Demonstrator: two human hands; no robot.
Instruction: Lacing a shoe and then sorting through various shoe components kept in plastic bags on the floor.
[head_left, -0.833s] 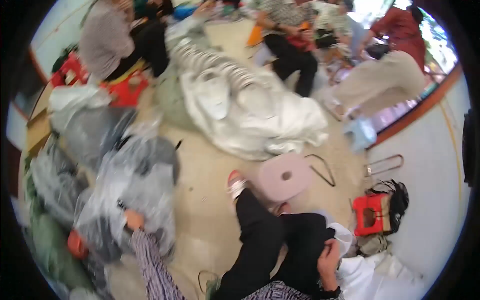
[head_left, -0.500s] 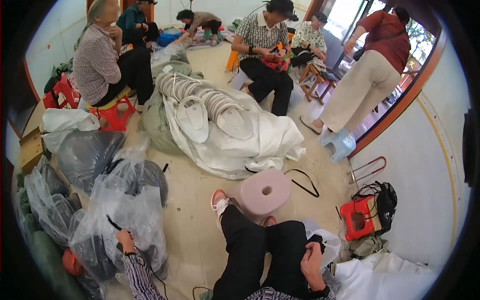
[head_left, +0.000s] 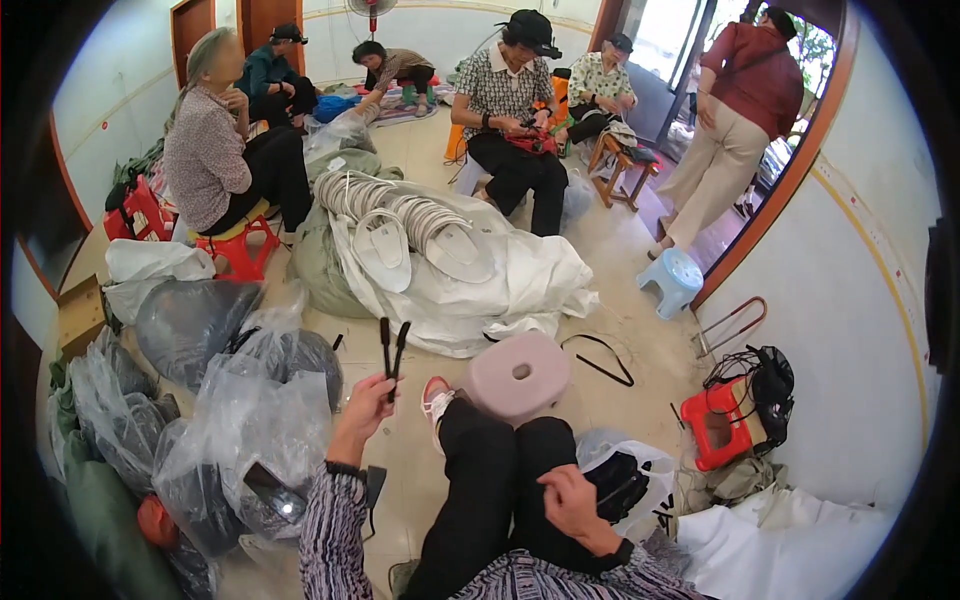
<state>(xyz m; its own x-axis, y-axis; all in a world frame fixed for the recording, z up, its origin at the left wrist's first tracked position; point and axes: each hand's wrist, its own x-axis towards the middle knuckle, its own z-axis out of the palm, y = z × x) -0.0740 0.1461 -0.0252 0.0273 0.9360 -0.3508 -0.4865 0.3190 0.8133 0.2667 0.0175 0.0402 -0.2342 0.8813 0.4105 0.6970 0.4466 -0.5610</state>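
Two slim black strips (head_left: 394,348) stand upright from my left hand (head_left: 368,405), which pinches them at their lower ends in front of my left knee. My right hand (head_left: 575,508) is over my right thigh, fingers loosely bent and nothing seen in them. Beside it, a clear plastic bag (head_left: 655,490) with black pieces (head_left: 622,487) inside lies against my right leg. A dark phone (head_left: 272,492) rests on the plastic-wrapped bundles to the left. By my left forearm is a flat dark object (head_left: 375,487) with a cord.
A pink stool (head_left: 518,375) stands ahead of my feet. Beyond it, rows of pale shoe soles (head_left: 385,250) lie on a white sack (head_left: 540,290). A red stool (head_left: 715,425) and white sheeting (head_left: 790,555) are at right. Several people sit around; another person (head_left: 745,120) stands in the doorway.
My left hand has come up and right from the bundles with the black strips. My right hand has moved inward over the thigh. The standing person has moved farther into the doorway.
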